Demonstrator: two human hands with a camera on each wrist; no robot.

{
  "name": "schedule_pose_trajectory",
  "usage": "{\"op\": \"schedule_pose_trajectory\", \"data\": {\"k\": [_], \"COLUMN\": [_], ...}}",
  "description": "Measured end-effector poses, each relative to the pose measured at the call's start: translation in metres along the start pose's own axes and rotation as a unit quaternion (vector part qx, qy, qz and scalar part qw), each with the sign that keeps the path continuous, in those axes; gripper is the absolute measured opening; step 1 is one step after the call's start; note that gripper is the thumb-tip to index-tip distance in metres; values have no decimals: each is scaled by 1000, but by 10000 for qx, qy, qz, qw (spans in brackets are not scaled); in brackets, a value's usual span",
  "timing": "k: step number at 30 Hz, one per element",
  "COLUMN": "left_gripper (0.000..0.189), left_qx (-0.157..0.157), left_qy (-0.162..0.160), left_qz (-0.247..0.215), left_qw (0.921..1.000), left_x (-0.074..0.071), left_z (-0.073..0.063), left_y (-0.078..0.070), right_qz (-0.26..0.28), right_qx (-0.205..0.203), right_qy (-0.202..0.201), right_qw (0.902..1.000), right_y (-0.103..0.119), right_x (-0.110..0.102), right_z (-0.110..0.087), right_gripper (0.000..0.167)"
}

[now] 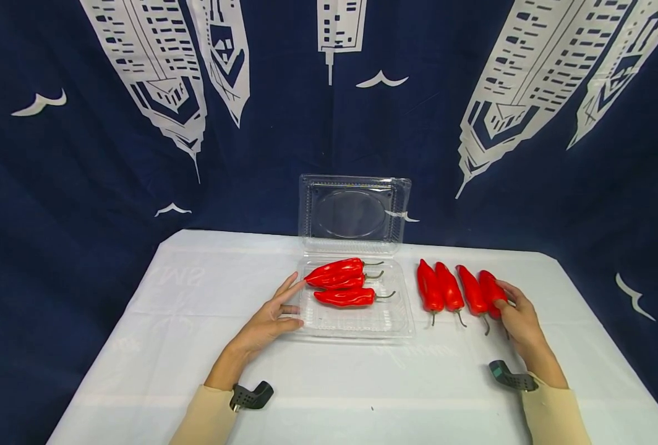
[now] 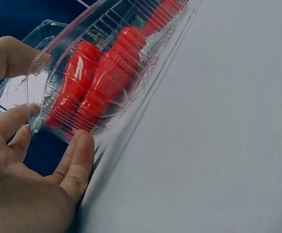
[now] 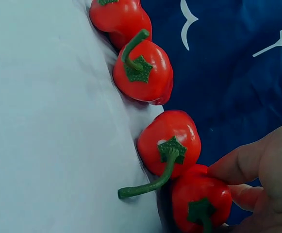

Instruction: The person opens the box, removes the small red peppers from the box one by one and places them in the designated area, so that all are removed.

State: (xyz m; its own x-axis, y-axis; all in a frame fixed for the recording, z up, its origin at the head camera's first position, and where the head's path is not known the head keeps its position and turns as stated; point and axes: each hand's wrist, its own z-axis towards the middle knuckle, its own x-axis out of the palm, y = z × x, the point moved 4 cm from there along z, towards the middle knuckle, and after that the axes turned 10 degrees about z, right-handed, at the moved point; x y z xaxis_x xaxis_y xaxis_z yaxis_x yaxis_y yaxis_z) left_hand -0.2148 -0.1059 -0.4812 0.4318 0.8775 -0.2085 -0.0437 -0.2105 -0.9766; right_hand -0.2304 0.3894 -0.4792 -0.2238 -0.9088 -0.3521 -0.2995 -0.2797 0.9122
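Note:
A clear plastic clamshell container (image 1: pixel 357 324) lies open on the table, its lid (image 1: pixel 354 213) raised at the back. Three red peppers (image 1: pixel 344 297) with green stems lie inside, stems pointing right. My left hand (image 1: pixel 268 321) is at the container's left edge, fingers spread and touching the rim; in the left wrist view the thumb (image 2: pixel 14 56) also meets that rim. On the right, my right hand (image 1: pixel 521 312) pinches the rightmost pepper (image 3: pixel 201 196) of a row between thumb and fingers. That pepper leans close against its neighbour (image 3: pixel 172 141).
Two more red peppers (image 1: pixel 448 287) (image 1: pixel 430 287) make up the left part of the row, right of the container. All stand on a white-covered table (image 1: pixel 362 395). Behind it hangs a dark blue cloth (image 1: pixel 284 148) with white building and bird prints.

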Motion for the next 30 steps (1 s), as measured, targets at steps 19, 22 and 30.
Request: {"op": "schedule_pose_trajectory", "data": {"k": [19,22,30], "left_gripper": [82,82,82], "left_qx": [2,10,1], "left_qy": [-10,-1,21], "left_qz": [33,27,-18], "left_qw": [10000,10000,10000], "left_x": [0,0,0], "left_z": [1,1,1], "left_y": [1,1,1], "right_qz": [-168,-142,-224], "right_qx": [-190,-192,-181], "right_qy": [136,116,97], "right_qw": [9996,9996,9995], "right_y": [-1,-2,-1], "right_x": [4,4,6], "right_z": [1,2,3], "right_gripper": [60,60,59]}}
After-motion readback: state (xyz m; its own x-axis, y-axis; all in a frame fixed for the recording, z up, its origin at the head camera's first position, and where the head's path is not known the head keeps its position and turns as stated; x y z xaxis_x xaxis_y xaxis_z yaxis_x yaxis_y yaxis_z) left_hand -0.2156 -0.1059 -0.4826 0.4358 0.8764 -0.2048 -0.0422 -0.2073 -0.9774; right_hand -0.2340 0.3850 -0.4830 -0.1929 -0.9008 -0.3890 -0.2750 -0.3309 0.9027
